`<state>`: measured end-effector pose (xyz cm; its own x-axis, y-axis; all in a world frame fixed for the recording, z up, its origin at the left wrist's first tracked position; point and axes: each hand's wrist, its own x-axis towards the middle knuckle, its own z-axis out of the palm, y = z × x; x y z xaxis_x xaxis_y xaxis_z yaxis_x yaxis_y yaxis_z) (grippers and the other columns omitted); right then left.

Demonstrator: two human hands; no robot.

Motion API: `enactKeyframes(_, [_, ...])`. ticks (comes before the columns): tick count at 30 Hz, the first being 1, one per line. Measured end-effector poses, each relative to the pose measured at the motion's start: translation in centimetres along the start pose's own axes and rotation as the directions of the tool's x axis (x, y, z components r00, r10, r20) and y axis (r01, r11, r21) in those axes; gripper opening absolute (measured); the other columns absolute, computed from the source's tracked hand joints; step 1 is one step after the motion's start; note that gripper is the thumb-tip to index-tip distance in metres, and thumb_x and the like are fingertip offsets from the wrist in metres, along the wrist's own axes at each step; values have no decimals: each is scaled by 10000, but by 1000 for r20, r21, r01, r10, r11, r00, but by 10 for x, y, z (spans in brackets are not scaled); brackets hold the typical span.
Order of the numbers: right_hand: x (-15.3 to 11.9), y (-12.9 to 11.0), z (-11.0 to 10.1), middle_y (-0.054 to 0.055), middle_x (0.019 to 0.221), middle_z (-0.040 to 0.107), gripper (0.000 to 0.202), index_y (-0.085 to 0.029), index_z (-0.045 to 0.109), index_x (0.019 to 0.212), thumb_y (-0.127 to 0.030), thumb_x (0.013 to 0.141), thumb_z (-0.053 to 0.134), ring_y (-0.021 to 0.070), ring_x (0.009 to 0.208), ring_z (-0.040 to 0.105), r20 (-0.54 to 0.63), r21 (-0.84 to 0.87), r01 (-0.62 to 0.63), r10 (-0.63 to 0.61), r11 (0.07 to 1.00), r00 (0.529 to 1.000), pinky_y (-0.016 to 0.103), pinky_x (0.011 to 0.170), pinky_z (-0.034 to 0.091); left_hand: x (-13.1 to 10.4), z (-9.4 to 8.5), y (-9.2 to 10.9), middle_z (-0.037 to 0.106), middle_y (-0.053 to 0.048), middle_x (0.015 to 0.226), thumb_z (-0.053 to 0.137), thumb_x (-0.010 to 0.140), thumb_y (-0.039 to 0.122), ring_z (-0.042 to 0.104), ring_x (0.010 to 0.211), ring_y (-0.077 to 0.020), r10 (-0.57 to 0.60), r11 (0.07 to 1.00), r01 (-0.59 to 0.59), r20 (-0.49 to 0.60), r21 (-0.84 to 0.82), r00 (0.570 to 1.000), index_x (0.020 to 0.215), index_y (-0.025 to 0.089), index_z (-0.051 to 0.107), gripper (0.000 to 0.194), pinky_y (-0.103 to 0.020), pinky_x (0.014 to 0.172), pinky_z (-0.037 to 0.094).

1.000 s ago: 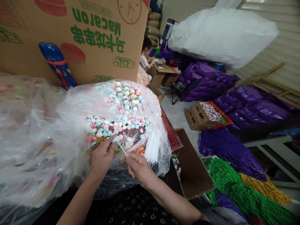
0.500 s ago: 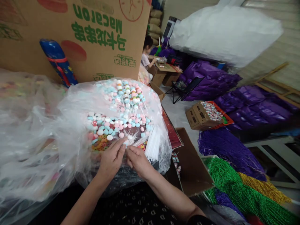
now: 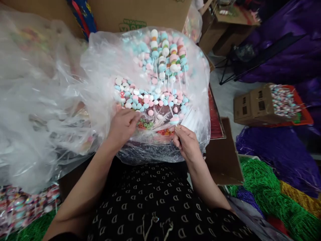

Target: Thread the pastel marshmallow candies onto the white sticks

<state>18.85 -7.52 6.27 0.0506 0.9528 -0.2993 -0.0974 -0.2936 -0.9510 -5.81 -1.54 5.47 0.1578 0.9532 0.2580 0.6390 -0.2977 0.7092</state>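
Note:
My right hand (image 3: 187, 140) pinches a thin white stick, with pink and blue candies (image 3: 174, 119) threaded on it just above the fingertips. At the left edge of the loose pastel candies (image 3: 150, 103), my left hand (image 3: 123, 125) reaches down with bent fingers near small ring candies (image 3: 145, 124); whether its fingertips hold anything is hidden. Finished-looking candy skewers (image 3: 165, 52) lie side by side farther back on the candy pile. White sticks (image 3: 191, 118) are bunched to the right, inside the clear plastic bag (image 3: 206, 100).
Cloudy plastic bags (image 3: 42, 100) fill the left side. A cardboard box (image 3: 142, 13) stands behind. An open carton (image 3: 223, 157) is at my right, with green beaded strands (image 3: 263, 177) and a box of candy sticks (image 3: 283, 100) beyond.
The view has tilted down and closer. My hands, together before, are now apart: the left moved left to the candies, the right holds the stick with candies on the right.

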Motion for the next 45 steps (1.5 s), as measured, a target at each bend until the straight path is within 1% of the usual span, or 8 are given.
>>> enactKeyframes(3, [-1,6,1,-90,417,449,412,-200,650,845,-608,890,693,86,382,266,12,3,-16,16,1000,1000,255,427,171,1,13,-1,731,-115,950,624,963,247,637,1008,-328,82,944,-154,244,293,966,939,212,829,209,-496,966,506])
enactKeyframes(7, [-2,13,2,-96,421,435,422,-198,667,884,-619,916,665,91,384,263,52,-26,-56,58,998,997,255,424,177,0,24,8,695,-136,980,603,925,122,595,1065,-361,105,834,-284,370,472,923,983,201,810,229,-548,1007,462])
enactKeyframes(12, [-7,14,0,-95,427,450,392,-182,702,912,-558,965,606,91,395,303,171,-139,-61,85,988,982,250,473,243,-1,21,14,692,-149,977,584,932,102,600,1052,-375,87,804,-310,417,507,905,914,173,771,201,-557,976,453])
enactKeyframes(16, [-16,12,-5,-101,429,418,402,-163,723,927,-547,944,607,97,399,347,264,-290,-123,203,949,943,249,493,265,-3,18,13,708,-158,1040,606,964,166,612,1091,-379,44,775,-286,404,563,914,911,160,749,153,-546,981,457])
enactKeyframes(20, [-21,12,-10,-106,434,382,426,-154,736,957,-556,932,595,103,400,345,226,-329,-166,249,930,942,250,487,256,3,19,15,731,-126,1030,620,983,228,630,1104,-349,10,847,-208,377,489,926,941,172,730,131,-507,1006,459])
enactKeyframes(24, [-20,14,-13,-101,431,414,428,-162,733,964,-560,945,577,104,407,352,165,-320,-142,203,937,965,253,494,256,13,26,20,759,-100,997,640,974,209,653,1088,-327,-84,911,-107,433,397,897,945,181,714,84,-473,986,463])
enactKeyframes(36, [-16,12,-5,-109,420,402,524,-177,696,905,-683,909,563,91,393,302,173,-218,-141,181,966,968,245,470,229,20,33,22,793,-118,1088,573,988,140,697,1067,-342,16,830,-321,556,456,831,1042,201,796,238,-476,923,446])
enactKeyframes(45, [-16,15,-3,-114,434,386,529,-180,698,901,-694,923,575,86,397,323,186,-195,-109,146,975,972,236,462,237,8,33,32,779,-137,1019,531,944,120,692,1115,-361,-15,876,-256,554,408,832,959,180,776,253,-518,981,474])
